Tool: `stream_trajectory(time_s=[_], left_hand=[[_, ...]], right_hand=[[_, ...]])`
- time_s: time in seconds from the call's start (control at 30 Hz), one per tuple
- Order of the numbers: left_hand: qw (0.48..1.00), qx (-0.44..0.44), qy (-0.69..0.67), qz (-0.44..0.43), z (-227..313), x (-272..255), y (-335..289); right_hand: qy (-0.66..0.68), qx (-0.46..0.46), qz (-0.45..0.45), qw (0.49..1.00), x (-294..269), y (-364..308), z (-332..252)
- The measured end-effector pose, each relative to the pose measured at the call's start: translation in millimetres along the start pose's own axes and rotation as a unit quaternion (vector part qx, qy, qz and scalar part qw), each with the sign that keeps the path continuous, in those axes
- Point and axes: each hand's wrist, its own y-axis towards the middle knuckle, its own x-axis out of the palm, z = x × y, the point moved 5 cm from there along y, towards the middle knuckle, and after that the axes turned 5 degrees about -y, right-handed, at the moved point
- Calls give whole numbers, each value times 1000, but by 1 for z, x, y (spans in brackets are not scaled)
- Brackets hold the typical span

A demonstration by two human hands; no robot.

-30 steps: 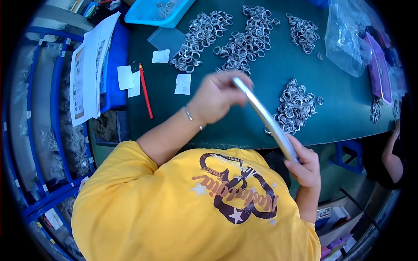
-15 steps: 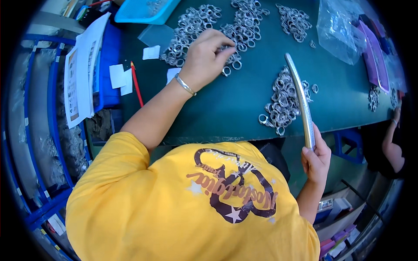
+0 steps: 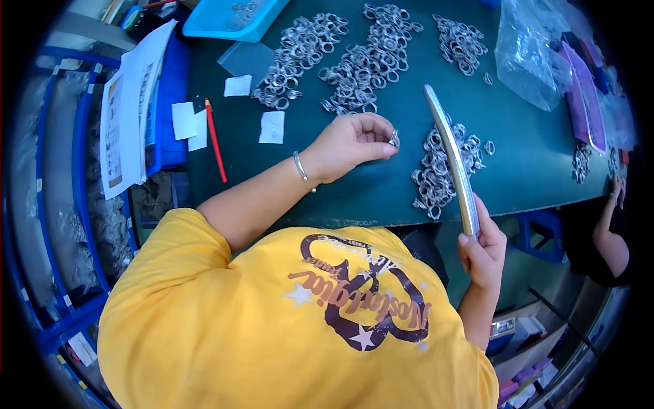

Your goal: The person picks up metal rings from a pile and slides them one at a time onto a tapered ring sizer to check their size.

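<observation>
A silver finger ring (image 3: 394, 140) is pinched between the thumb and fingers of my left hand (image 3: 351, 144), above the green table. My right hand (image 3: 485, 249) grips a long tapered metal ring mandrel (image 3: 451, 153) by its thick end. The thin end points away from me and leans slightly left, free of any ring. Beneath and around the mandrel lies a loose pile of rings (image 3: 430, 183). Beyond my left hand are two larger ring piles, one in the middle (image 3: 371, 65) and one further left (image 3: 289, 61).
A smaller ring heap (image 3: 461, 42) lies at the far right. Paper slips (image 3: 272, 127), a red pencil (image 3: 216, 140) and a light-blue basket (image 3: 235, 22) are on the left. A plastic bag (image 3: 524, 58) and purple tray (image 3: 583, 102) stand right; another person's arm (image 3: 608, 225) shows beyond.
My left hand has come back from the middle pile, toward me and to the right, with a ring now visible in its fingertips. The mandrel has shifted a little left.
</observation>
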Motion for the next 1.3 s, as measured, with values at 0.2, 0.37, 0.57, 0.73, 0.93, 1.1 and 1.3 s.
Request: stream_trajectory(time_s=[0.2, 0.37, 0.57, 0.73, 0.93, 1.1, 1.3], left_hand=[[974, 43, -220, 38, 3, -25, -9], [975, 89, -201, 34, 14, -25, -9], [992, 95, -73, -33, 16, 4, -23], [982, 102, -152, -42, 9, 0, -27], [992, 86, -88, -22, 11, 3, -32], [990, 76, -119, 2, 12, -5, -33], [888, 298, 250, 246, 62, -63, -26]], right_hand=[[-80, -24, -73, 994, 9, 3, -4], [-153, -90, -134, 975, 20, 7, -17], [-165, -119, -166, 965, 39, 18, -28], [-163, -151, -150, 963, 43, 19, -29], [-195, -146, -158, 957, 47, 21, -27], [-172, -118, -142, 968, 48, 17, -18], [-126, -32, -67, 989, 22, 14, -6]])
